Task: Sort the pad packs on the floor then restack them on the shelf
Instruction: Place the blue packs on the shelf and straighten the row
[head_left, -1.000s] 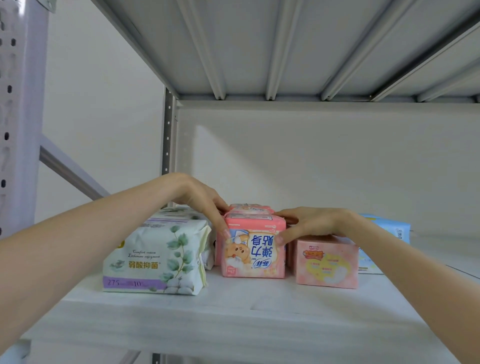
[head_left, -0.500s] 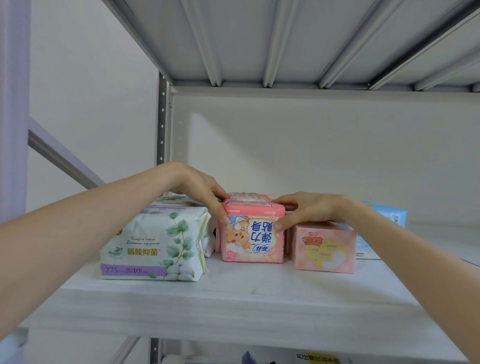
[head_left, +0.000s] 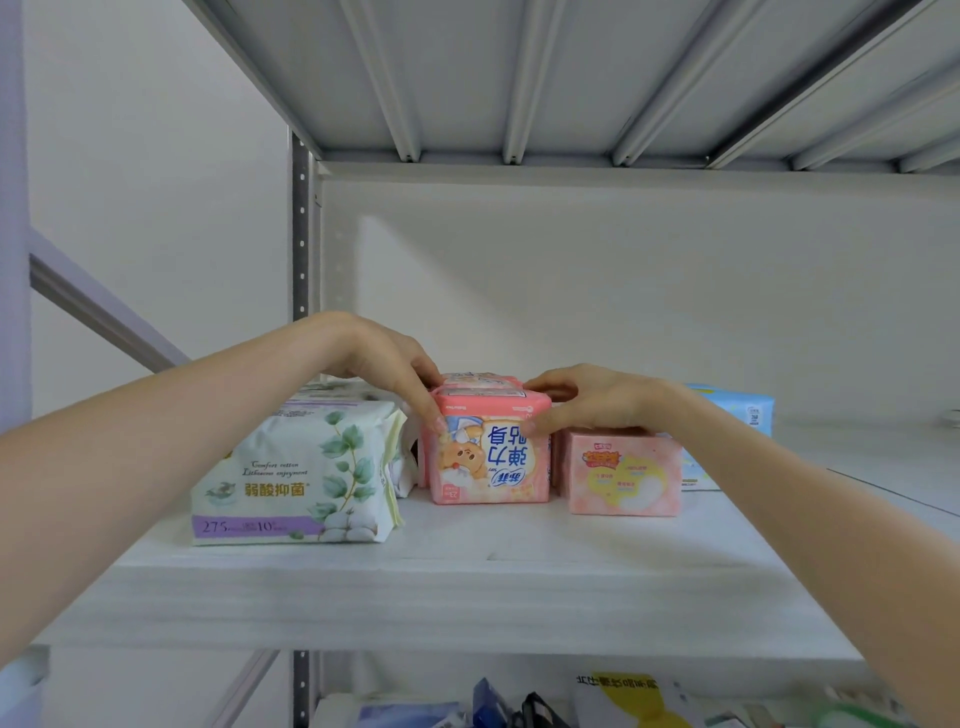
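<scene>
A pink pad pack with a bear picture (head_left: 491, 457) stands upside down on the white shelf (head_left: 467, 587), with another pink pack close behind it. My left hand (head_left: 384, 364) pinches its top left corner. My right hand (head_left: 587, 400) grips its top right corner, thumb on the front face. A white pack with green leaves (head_left: 296, 473) lies to the left. A pale pink pack (head_left: 623, 473) stands to the right under my right wrist, and a light blue pack (head_left: 737, 410) lies behind that.
The shelf above (head_left: 519, 78) hangs low over the packs. A grey upright post (head_left: 300, 223) stands at the back left, and a diagonal brace (head_left: 98, 306) runs at the far left. Several mixed packs (head_left: 623, 701) sit on the lower shelf.
The view has tilted down slightly, bringing the lower shelf into sight. Both hands stay on the pink bear pack in the same place.
</scene>
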